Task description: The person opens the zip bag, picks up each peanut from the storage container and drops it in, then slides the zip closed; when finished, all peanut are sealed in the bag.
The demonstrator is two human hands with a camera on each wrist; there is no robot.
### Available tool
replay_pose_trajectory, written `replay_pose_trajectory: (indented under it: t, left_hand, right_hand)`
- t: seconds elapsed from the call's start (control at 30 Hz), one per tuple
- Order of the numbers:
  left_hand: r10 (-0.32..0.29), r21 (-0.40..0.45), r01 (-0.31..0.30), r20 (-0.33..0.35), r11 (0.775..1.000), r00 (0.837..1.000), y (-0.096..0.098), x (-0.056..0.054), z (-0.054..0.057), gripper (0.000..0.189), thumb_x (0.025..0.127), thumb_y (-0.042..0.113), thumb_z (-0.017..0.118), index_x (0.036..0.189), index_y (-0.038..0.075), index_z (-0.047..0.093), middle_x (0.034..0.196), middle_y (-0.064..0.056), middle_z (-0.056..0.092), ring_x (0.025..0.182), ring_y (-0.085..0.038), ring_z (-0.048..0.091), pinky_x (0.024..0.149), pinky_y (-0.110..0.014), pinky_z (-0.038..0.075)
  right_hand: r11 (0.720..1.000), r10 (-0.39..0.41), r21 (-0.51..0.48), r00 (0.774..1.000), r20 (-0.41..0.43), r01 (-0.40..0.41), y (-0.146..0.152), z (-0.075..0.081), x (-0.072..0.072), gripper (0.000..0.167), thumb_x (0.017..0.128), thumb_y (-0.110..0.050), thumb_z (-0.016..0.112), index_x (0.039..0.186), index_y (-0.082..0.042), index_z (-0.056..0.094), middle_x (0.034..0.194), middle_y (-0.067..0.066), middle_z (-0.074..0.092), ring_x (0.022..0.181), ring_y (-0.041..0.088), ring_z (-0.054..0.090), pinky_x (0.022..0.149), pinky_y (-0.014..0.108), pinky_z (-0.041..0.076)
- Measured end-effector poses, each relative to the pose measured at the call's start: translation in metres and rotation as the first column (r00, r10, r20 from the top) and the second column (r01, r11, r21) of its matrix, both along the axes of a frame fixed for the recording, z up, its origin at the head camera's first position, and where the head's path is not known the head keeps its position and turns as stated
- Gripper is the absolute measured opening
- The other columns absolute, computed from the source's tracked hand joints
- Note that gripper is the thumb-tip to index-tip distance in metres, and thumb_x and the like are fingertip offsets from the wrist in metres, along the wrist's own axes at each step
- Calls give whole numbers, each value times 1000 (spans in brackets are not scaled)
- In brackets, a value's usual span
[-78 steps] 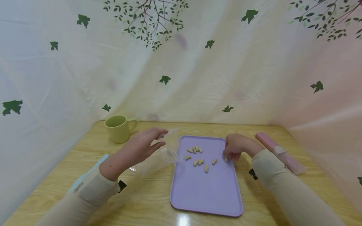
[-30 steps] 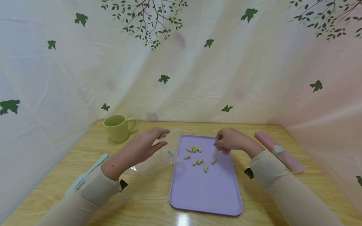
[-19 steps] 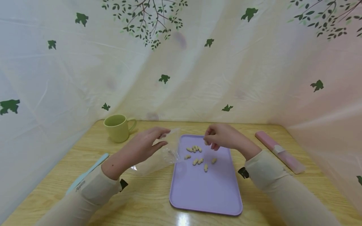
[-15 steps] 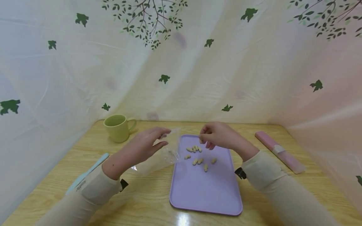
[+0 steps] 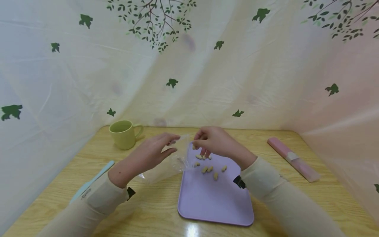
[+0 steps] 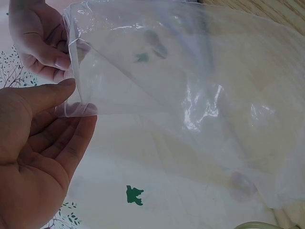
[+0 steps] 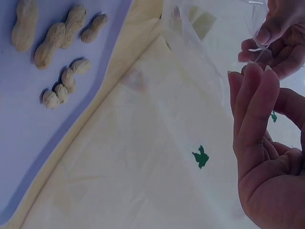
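My left hand (image 5: 151, 151) holds a clear plastic bag (image 6: 143, 95) by its mouth, thumb and fingers at the rim. The bag hangs down beside the tray's left edge. Between the fingertips of my right hand (image 5: 217, 141) is a peanut in its shell (image 5: 194, 147), close to the bag's mouth and above the tray's far left corner. Most of that peanut is hidden by the fingers in the right wrist view. Several more peanuts (image 5: 205, 169) lie scattered over the far half of the purple tray (image 5: 216, 207).
At the back left stands a green mug (image 5: 122, 135). A light blue utensil (image 5: 92, 180) lies partly under the left forearm. On the right is a pink, flat, long packet (image 5: 291, 158) with a pale band. A printed curtain (image 5: 189, 95) encloses the wooden table (image 5: 142, 210).
My right hand has picked up a peanut at the tray's right edge and carried it left across the tray to the bag's mouth. The left hand has stayed nearly still with the bag.
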State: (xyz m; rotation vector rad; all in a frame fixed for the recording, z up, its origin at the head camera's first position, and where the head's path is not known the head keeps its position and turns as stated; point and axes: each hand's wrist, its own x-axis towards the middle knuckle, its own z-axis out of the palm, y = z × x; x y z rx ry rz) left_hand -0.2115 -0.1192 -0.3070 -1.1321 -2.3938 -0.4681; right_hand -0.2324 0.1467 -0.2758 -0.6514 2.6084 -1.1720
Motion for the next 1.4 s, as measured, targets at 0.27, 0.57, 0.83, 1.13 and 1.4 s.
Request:
replay_pose_trajectory:
  t: [0.27,0.57,0.83,1.13,1.4]
  left_hand:
    - [-7,4,7,-28,1000,1000,1,-2,-2,40,97,13,80,132,2,67,125,-12,77,101,-22,80,85,-39,67]
    - [-13,-1,13,-27,1000,1000,1,-3,-3,40,96,10,80,133,3,67,126,-13,77,102,-23,80,85,-38,67]
    - [-7,7,7,-20,1000,1000,0,-3,-4,39,97,11,79,133,1,67,126,-13,77,103,-22,80,88,-39,67]
    - [21,-1,-21,1,1000,1000,-2,-2,-3,40,98,12,79,134,1,67,122,-13,77,103,-23,79,87,-40,67]
    - [12,-7,-12,-8,1000,1000,-2,-4,-2,40,98,12,79,134,1,66,123,-12,77,104,-22,79,87,-39,67]
  right_hand:
    - [999,23,26,1000,17,-24,-14,-6,-1,16,105,-24,70,108,-9,71,96,2,81,71,25,78,57,33,62]
    - [998,24,52,999,39,-26,-23,-13,-1,21,107,-29,67,111,-9,72,97,3,80,71,23,77,63,32,66]
    - [999,-37,25,999,-10,38,2,-5,-3,24,110,-36,62,109,-14,72,95,2,80,69,22,77,63,35,65]
    - [977,-89,198,994,57,76,55,-17,-24,25,108,-27,65,108,-4,73,92,12,79,68,21,76,71,39,68]
    - [950,-98,309,981,167,42,82,-41,-31,24,104,-21,69,102,2,75,83,10,77,63,14,71,62,29,64]
